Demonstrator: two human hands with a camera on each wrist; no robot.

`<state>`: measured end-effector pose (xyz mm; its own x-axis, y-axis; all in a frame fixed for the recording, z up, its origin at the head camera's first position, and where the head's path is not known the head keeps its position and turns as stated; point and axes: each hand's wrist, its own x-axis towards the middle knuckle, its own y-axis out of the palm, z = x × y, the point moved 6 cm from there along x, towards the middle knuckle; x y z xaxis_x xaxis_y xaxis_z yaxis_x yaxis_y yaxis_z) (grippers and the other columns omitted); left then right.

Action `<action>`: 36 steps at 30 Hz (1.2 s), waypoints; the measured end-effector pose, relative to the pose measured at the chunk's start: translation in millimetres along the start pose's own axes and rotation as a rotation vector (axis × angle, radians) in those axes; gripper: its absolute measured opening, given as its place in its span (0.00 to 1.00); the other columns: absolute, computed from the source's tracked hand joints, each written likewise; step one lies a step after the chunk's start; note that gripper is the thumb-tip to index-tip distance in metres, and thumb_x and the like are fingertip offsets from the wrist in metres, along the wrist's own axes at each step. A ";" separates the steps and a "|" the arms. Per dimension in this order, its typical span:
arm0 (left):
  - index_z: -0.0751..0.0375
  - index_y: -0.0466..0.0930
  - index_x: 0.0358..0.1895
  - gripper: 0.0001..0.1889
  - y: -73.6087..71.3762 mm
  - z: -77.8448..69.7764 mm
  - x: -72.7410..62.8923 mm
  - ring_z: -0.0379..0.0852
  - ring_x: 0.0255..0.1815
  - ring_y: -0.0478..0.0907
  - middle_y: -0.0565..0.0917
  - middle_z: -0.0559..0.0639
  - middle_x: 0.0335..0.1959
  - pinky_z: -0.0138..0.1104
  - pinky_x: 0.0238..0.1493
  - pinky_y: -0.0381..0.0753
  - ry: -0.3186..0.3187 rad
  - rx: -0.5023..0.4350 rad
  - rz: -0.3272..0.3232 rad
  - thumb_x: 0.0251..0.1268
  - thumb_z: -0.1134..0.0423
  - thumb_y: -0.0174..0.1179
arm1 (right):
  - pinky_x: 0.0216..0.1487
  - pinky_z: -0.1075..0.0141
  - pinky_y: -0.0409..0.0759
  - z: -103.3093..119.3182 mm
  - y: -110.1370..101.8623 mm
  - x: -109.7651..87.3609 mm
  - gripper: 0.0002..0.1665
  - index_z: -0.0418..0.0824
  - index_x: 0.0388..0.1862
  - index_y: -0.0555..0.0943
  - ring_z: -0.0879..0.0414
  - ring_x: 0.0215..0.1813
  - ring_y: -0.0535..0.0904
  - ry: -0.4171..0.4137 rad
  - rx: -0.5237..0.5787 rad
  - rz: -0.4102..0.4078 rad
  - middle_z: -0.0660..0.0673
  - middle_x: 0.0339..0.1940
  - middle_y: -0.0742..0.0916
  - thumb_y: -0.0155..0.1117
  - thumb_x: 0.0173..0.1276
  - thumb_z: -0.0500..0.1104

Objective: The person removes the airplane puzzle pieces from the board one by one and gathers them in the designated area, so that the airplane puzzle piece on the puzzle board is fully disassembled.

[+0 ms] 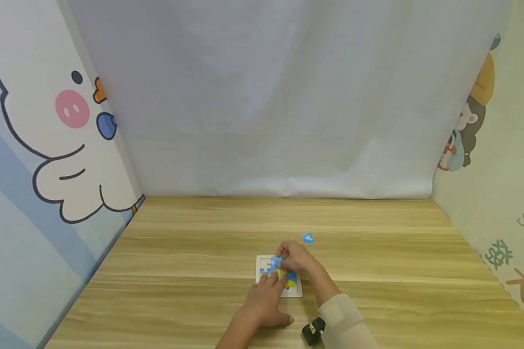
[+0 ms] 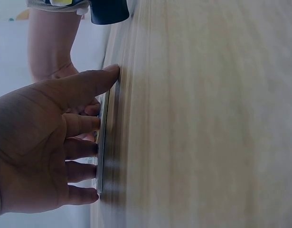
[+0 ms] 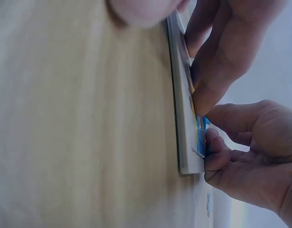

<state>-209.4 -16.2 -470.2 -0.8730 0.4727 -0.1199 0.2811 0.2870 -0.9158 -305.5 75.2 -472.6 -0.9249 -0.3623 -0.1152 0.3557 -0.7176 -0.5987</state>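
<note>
A small jigsaw puzzle in a white tray (image 1: 298, 294) lies on the table, with blue and yellow pieces in it. My left hand (image 1: 265, 301) rests on its near left part, fingers stretched over the pieces; in the left wrist view the thumb (image 2: 111, 70) is spread apart. At the tray's far side, my right hand (image 1: 296, 257) pinches a blue puzzle piece (image 1: 275, 262) between thumb and fingers. The right wrist view shows the curled right hand (image 3: 257, 152) at the tray's edge, its fingertips partly hiding the piece.
Another blue puzzle piece (image 1: 308, 238) lies loose on the wooden table (image 1: 179, 257), beyond my right hand. A black wrist camera (image 1: 313, 332) sits by the right sleeve. A white curtain (image 1: 262, 106) hangs behind the table, and printed walls stand at both sides.
</note>
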 end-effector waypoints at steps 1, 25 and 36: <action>0.60 0.62 0.68 0.47 0.1 0.2 0.1 0.66 0.68 0.52 0.58 0.64 0.69 0.58 0.59 0.61 -0.001 -0.002 0.001 0.44 0.43 0.69 | 0.38 0.60 0.77 -0.1 -0.4 0.1 0.11 0.36 0.36 0.77 0.51 0.36 0.75 0.003 0.007 -0.002 0.44 0.33 0.79 0.66 0.55 0.29; 0.60 0.63 0.67 0.45 -2.1 0.0 0.7 0.66 0.68 0.53 0.59 0.64 0.69 0.58 0.59 0.61 0.006 0.012 -0.005 0.44 0.43 0.69 | 0.32 0.64 0.75 3.9 -4.8 -0.4 0.07 0.35 0.35 0.76 0.54 0.32 0.73 -0.076 0.053 -0.043 0.46 0.29 0.78 0.60 0.58 0.27; 0.60 0.64 0.67 0.46 0.9 1.9 -0.3 0.66 0.67 0.54 0.60 0.66 0.68 0.57 0.59 0.61 -0.002 0.002 -0.032 0.42 0.44 0.70 | 0.32 0.61 0.77 5.3 -16.7 -15.1 0.06 0.32 0.38 0.77 0.52 0.31 0.76 -0.159 0.214 -0.093 0.45 0.28 0.79 0.59 0.62 0.30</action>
<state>-209.6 -17.7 -471.8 -0.8823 0.4618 -0.0907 0.2519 0.3008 -0.9198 -296.7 89.5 -456.7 -0.9282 -0.3657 0.0684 0.3061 -0.8552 -0.4181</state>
